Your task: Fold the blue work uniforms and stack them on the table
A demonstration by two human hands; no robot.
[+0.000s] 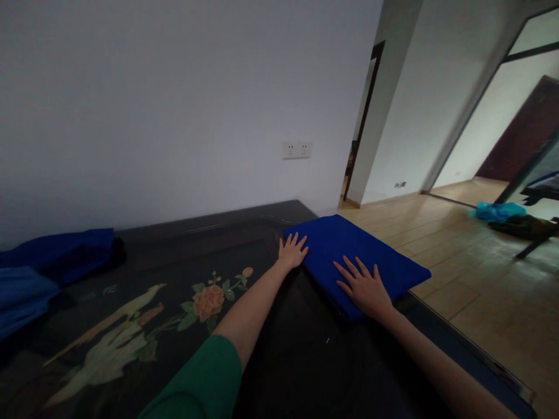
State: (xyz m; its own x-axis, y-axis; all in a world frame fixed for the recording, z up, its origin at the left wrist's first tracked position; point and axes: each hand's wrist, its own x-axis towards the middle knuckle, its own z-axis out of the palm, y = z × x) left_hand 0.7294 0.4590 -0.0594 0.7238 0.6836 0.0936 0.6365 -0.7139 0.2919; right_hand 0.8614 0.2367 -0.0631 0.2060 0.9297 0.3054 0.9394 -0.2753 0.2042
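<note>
A folded blue cloth lies flat at the right end of a dark, glossy table, with its right corner reaching past the table's edge. My left hand rests with spread fingers on the cloth's left edge. On its near part lies my right hand, palm down and fingers apart. Neither hand grips anything. Whether the cloth is a garment cannot be made out.
More blue cloth and a lighter blue piece lie at the table's left. A white wall with a double socket stands behind. To the right, a blue plastic bag lies on the wooden floor.
</note>
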